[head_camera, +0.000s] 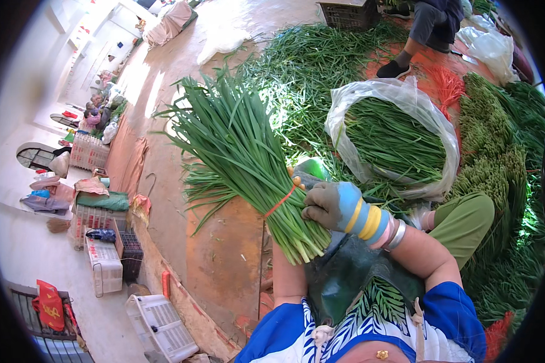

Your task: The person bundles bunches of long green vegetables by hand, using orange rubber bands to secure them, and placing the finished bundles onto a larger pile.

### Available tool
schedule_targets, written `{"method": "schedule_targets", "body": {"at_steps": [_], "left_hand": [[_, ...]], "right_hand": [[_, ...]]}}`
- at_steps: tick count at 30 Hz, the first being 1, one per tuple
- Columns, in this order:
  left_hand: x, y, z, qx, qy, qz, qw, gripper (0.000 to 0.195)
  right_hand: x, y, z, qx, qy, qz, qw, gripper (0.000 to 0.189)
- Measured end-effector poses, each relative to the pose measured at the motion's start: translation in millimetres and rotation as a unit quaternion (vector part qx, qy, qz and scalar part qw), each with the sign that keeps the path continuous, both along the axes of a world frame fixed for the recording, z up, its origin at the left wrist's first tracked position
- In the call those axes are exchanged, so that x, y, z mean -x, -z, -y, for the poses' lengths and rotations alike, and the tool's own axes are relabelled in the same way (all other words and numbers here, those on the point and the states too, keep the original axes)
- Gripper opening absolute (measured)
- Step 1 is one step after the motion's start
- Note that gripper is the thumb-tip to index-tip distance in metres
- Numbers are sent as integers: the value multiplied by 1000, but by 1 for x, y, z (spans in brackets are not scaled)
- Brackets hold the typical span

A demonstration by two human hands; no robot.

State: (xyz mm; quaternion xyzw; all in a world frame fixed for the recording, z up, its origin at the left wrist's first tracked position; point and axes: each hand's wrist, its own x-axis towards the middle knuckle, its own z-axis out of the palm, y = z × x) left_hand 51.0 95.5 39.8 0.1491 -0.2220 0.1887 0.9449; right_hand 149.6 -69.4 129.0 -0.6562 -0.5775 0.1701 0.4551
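A bunch of long flat green leaves, likely garlic chives [236,145], lies slantwise across both hands. Its leafy tips point to the upper left and its pale cut ends [306,254] to the lower right. A red band [279,203] circles the stems. My right hand [327,204], in a grey glove with blue and yellow wrist bands, is closed on the stems near the cut ends. From beneath, my left hand [297,182] supports the bunch; only tan fingertips show at its edge, and the rest is hidden. A dark green apron [345,281] covers my lap.
An open clear plastic bag [449,159] of green leaves stands ahead right. Loose leaves [299,59] are heaped beyond it. Tied bunches [490,145] are stacked at right, near red strings [449,86]. A wooden board [222,254] lies left. Another person's shoe [393,69] is ahead.
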Motion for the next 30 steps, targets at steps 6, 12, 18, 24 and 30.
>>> {"method": "schedule_targets", "body": {"at_steps": [6,12,18,24,30], "left_hand": [[5,15,5,5,0,-23,1000,86],[0,-44,7,29,31,10,999,69],[44,-51,-46,37,-56,37,997,65],[81,-69,-73,-67,-170,20,983,58],[86,-40,-43,-3,-104,25,994,67]], "right_hand": [[-27,4,14,104,-198,-151,963,23],[-47,15,67,211,-316,-297,876,27],[-91,40,130,401,-171,6,900,23],[-62,66,64,231,-117,275,926,19],[10,-32,-27,-162,-126,161,965,45]]}}
